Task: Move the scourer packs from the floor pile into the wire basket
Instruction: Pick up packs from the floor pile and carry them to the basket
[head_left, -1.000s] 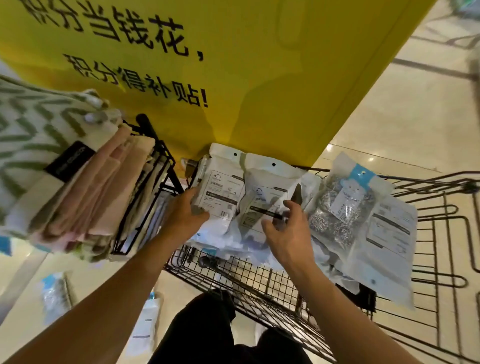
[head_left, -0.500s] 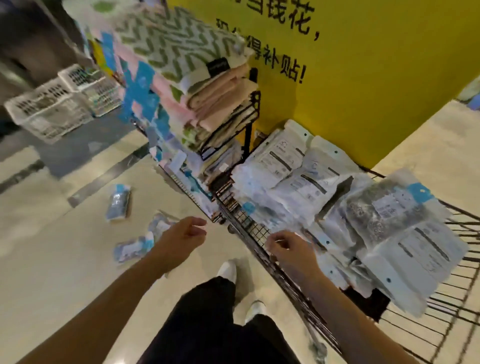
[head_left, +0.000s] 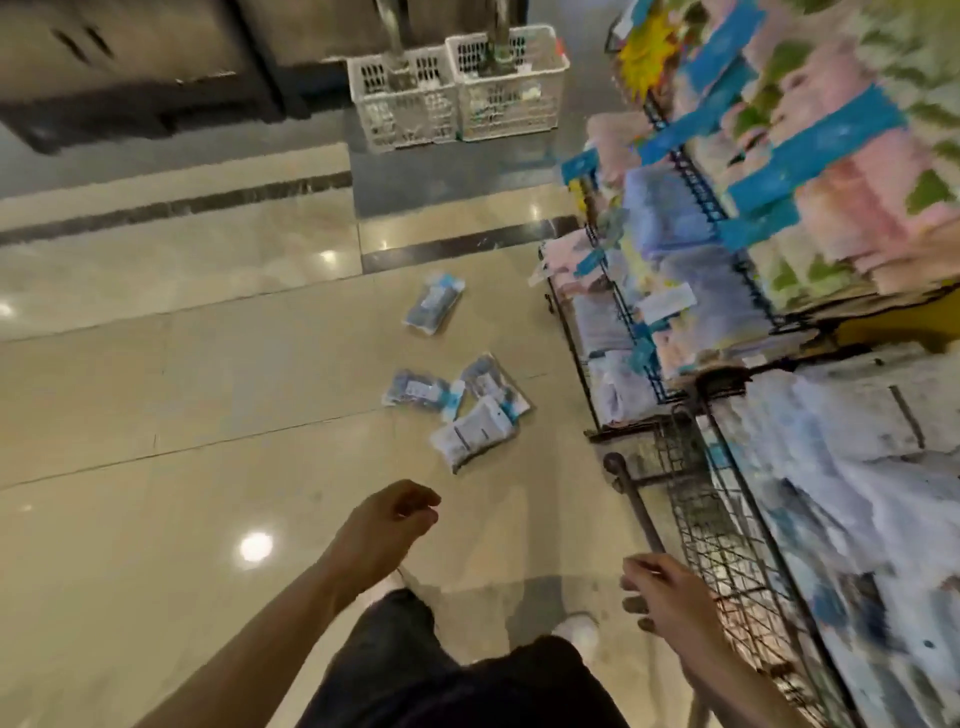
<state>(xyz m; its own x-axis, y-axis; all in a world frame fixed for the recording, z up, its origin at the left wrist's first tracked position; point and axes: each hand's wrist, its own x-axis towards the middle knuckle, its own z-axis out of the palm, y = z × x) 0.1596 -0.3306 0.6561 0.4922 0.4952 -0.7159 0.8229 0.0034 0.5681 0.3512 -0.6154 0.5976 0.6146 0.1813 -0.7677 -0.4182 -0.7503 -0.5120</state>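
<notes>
Several scourer packs lie on the beige floor tiles: one alone (head_left: 434, 301) farther off, then a cluster of three, a blue-tagged pack (head_left: 415, 395), another (head_left: 493, 384) and a white-backed one (head_left: 472, 434) on top. My left hand (head_left: 389, 525) hovers over the floor short of the cluster, fingers loosely curled, holding nothing. My right hand (head_left: 665, 597) is beside the near rim of the wire basket (head_left: 631, 493), also empty. The basket at the right holds a blurred heap of white packs (head_left: 857, 493).
A wire rack (head_left: 691, 197) stacked with pink, blue and green towels stands at the right, behind the basket. Two white plastic crates (head_left: 457, 88) sit on the dark floor strip at the back. My dark trousers and a white shoe (head_left: 576, 631) are at the bottom.
The view has swung left from the basket to the floor. Both hands have left the packs in the basket; the left has moved out over the floor, the right has dropped to the basket's rim.
</notes>
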